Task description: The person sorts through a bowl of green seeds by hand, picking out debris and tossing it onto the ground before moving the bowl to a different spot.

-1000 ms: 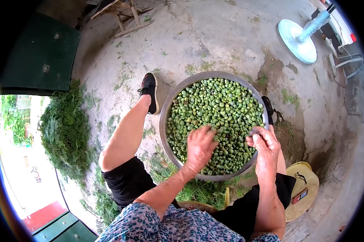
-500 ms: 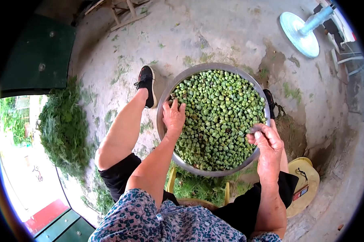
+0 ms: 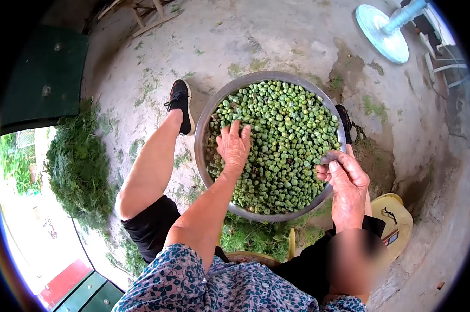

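A wide metal basin (image 3: 199, 156) sits on the concrete ground between my legs, filled with small green pods (image 3: 292, 125). My left hand (image 3: 234, 146) lies flat on the pods at the basin's left side, fingers spread, holding nothing. My right hand (image 3: 344, 179) grips the basin's rim at its right edge, thumb over the metal.
A heap of cut green plants (image 3: 79, 166) lies at the left. A yellow object (image 3: 398, 221) sits at my right side. A pale blue stand base (image 3: 381, 32) is at the top right, wooden pieces (image 3: 141, 15) at the top left. My black shoes (image 3: 180, 101) flank the basin.
My left hand swept from the basin's near side across to its left and now sits slightly farther in. My right hand stayed on the rim.
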`<state>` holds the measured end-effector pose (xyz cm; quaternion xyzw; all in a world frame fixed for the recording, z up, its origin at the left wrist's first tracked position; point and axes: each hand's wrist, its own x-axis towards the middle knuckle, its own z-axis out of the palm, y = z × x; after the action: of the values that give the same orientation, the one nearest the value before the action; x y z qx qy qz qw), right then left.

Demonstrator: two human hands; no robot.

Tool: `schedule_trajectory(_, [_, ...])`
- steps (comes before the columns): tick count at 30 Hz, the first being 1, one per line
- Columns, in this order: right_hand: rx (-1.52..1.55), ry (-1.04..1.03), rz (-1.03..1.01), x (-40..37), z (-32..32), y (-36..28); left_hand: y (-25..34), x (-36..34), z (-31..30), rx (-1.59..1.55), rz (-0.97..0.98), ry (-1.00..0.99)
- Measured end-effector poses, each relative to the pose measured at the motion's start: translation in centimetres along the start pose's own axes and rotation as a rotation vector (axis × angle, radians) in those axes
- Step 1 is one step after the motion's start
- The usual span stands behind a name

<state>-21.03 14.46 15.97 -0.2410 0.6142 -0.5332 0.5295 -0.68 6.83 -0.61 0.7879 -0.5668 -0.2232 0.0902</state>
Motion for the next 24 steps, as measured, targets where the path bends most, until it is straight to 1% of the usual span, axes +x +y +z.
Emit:
schedule_trajectory(1, [-0.001,0.005,0.005,0.0,-0.1,-0.1,0.1,0.0,0.3,-0.092,0.004,-0.074])
schedule_trajectory(4, [0.004,0.009,0.010,0.1,0.0,0.0,0.8,-0.6,0.6,-0.107,0.160,0.019])
schedule_trajectory(5, [0.007,0.013,0.009,0.1,0.0,0.0,1.4,-1.1,0.4,-0.059,0.133,0.008])
schedule_trajectory(7, [0.005,0.015,0.011,0.1,0.0,0.2,1.8,-1.5,0.6,-0.039,0.243,-0.001])
schedule_trajectory(9, [-0.008,0.011,0.014,0.2,0.0,0.4,3.4,-3.0,-0.3,-0.010,0.270,-0.011])
schedule_trajectory(10, [-0.003,0.012,0.012,0.3,0.0,0.6,4.1,-3.5,-0.2,-0.033,0.248,-0.091])
schedule_trajectory(11, [-0.004,0.014,0.013,0.4,0.0,0.6,4.8,-4.3,-0.3,-0.074,0.242,-0.104])
schedule_trajectory(13, [-0.007,0.018,0.015,0.4,0.1,0.5,5.8,-5.9,-0.3,-0.049,0.270,-0.137])
schedule_trajectory(15, [-0.015,0.003,-0.015,0.5,-0.1,0.7,6.1,-7.3,-1.0,-0.080,0.444,-0.094])
schedule_trajectory(17, [-0.019,0.000,-0.024,0.6,0.0,0.7,6.2,-8.3,-1.4,-0.098,0.563,-0.157])
schedule_trajectory(19, [-0.018,0.017,-0.008,0.5,0.2,0.6,6.0,-8.6,-2.0,-0.057,0.692,-0.145])
schedule_trajectory(20, [-0.018,0.028,0.000,0.5,0.2,0.6,5.8,-8.4,-1.8,-0.078,0.717,-0.166])
schedule_trajectory(23, [0.002,0.024,0.008,0.5,0.2,0.5,5.1,-5.7,-1.4,-0.087,0.791,-0.081])
schedule_trajectory(24, [-0.004,0.031,0.001,0.4,0.2,0.5,4.9,-4.0,-1.6,-0.144,0.786,-0.059])
